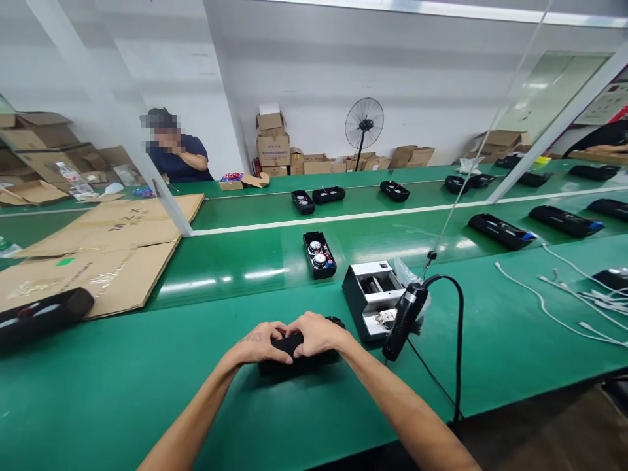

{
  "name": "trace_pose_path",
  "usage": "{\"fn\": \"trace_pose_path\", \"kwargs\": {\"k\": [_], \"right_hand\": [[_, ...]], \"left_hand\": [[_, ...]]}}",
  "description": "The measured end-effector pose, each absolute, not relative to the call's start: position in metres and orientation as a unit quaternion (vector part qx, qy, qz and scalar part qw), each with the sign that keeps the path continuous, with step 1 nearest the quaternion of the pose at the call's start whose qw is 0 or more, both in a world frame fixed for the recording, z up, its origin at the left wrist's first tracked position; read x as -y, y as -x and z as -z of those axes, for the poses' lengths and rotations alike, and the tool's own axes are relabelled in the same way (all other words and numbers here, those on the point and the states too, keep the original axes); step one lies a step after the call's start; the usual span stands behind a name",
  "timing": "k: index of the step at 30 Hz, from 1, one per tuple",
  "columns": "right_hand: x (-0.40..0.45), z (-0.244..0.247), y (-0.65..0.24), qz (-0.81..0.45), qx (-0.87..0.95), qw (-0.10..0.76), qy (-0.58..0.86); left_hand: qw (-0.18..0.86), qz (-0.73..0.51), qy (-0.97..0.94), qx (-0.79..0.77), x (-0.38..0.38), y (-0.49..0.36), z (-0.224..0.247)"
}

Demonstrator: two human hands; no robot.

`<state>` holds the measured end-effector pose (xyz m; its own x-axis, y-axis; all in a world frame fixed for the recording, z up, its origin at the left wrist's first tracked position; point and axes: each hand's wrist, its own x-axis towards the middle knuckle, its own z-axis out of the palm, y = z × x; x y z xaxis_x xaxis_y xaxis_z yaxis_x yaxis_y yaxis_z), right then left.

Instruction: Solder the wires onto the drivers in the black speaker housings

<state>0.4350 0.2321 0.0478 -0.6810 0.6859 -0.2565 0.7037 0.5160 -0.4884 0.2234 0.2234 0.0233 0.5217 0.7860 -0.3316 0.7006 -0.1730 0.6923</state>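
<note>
"Where is the black speaker housing (299, 367) held?"

"Directly beneath the two hands, on the near side of the green table (196, 392). Its front wall is seen at 6 o'clock from the fingertips, and its far end is shown past the right hand (316, 335), toward 2 o'clock."

"And how are the hands set?"

"Both are closed narrowly on its upper part, with the thumbs brought close together. The left hand (265, 342) is placed at 9 o'clock from the right. Whether the housing is fully rested on the table cannot be told."

"What is found around it?"

"At 12 to 1 o'clock, an open speaker box (319, 256) with two round drivers. At 2 o'clock, a screw feeder (375, 297); just beside it, toward 3 o'clock, an electric screwdriver (405, 320) is hung from a cord. Flattened cardboard (118, 261) is laid at 10 o'clock."
</note>
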Motion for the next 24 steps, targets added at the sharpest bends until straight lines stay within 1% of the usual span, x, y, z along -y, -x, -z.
{"fn": "trace_pose_path", "kwargs": {"k": [5,15,24], "right_hand": [[-0.2356,-0.049,-0.4299,0.271,-0.876,0.032,-0.397],[-0.2374,-0.0513,-0.4262,0.264,-0.874,0.056,-0.404],[-0.2299,-0.0465,-0.4268,0.246,-0.877,0.026,-0.411]], "left_hand": [[0.453,-0.055,-0.752,-0.475,-0.2276,-0.2235,-0.0252],[0.481,-0.068,-0.74,-0.465,-0.2278,-0.2222,-0.0229],[0.475,-0.089,-0.749,-0.454,-0.2271,-0.2218,-0.0188]]}}
